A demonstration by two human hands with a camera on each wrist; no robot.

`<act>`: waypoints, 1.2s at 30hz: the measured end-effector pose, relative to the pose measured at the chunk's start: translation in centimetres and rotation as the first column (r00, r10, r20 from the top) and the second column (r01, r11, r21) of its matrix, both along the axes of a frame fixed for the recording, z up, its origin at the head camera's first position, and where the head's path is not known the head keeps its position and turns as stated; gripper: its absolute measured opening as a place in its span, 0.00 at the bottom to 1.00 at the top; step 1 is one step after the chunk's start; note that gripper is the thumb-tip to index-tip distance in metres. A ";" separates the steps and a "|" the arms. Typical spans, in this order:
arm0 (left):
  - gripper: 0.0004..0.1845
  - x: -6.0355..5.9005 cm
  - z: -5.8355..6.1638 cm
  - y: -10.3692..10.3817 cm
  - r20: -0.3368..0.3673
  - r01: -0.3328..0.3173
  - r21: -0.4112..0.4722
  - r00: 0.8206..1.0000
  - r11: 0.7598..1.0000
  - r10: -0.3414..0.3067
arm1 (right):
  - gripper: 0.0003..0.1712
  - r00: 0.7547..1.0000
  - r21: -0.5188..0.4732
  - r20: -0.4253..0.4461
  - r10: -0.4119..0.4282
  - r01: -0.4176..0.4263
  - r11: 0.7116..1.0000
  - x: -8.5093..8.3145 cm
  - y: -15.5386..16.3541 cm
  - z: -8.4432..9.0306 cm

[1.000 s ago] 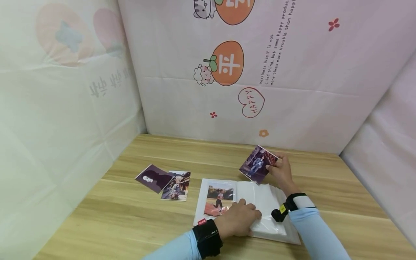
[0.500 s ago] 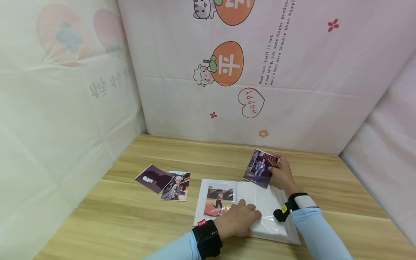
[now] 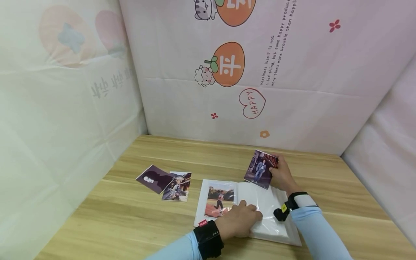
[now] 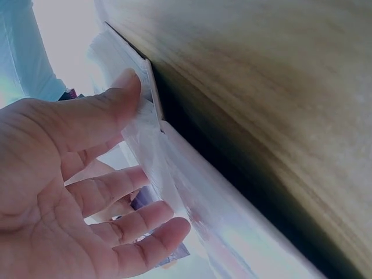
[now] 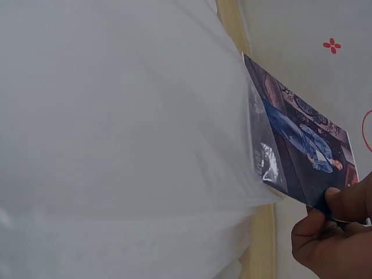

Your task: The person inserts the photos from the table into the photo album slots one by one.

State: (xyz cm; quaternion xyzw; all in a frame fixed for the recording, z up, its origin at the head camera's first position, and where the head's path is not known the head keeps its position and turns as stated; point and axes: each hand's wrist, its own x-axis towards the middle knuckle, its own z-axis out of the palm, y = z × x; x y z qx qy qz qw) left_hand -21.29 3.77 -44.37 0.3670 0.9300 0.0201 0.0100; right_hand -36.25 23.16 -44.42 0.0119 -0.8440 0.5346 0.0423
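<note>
Work surface: table (image 3: 97, 216), light wood grain, streaks running mostly crosswise. White sheeting on three sides. Rear sheet (image 3: 172, 112) rises at the table's far edge, a crease crossing its lower half, prints turned sideways: orange fruit (image 3: 241, 54) with a white character, cartoon sheep (image 3: 203, 76) beside it; second fruit (image 3: 236, 21) and striped cat (image 3: 204, 9) cut off by the top of the head view; English lettering; red heart outline reading HAPPY; red and orange flowers. Left sheet (image 3: 48, 144): creased, faded fruit shapes, grey characters. Right sheet (image 3: 386, 144): soft folds. Light: diffuse overhead view; bluish, glaring upper left in left wrist view.
</note>
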 end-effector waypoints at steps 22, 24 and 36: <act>0.27 0.0 0.0 0.1 -0.002 -0.017 -0.023 1.000 1.000 0.017 | 0.32 0.989 -0.029 -0.054 0.137 -0.139 0.990 0.3 0.3 -0.5; 0.27 0.0 0.0 0.1 0.000 -0.016 -0.023 1.000 1.000 0.016 | 0.31 0.987 -0.034 -0.064 0.149 -0.151 0.988 0.3 0.4 -0.6; 0.25 0.0 0.1 0.0 -0.012 -0.004 -0.024 1.000 1.000 0.004 | 0.32 0.974 0.035 -0.011 0.228 -0.227 0.973 0.6 0.4 -0.2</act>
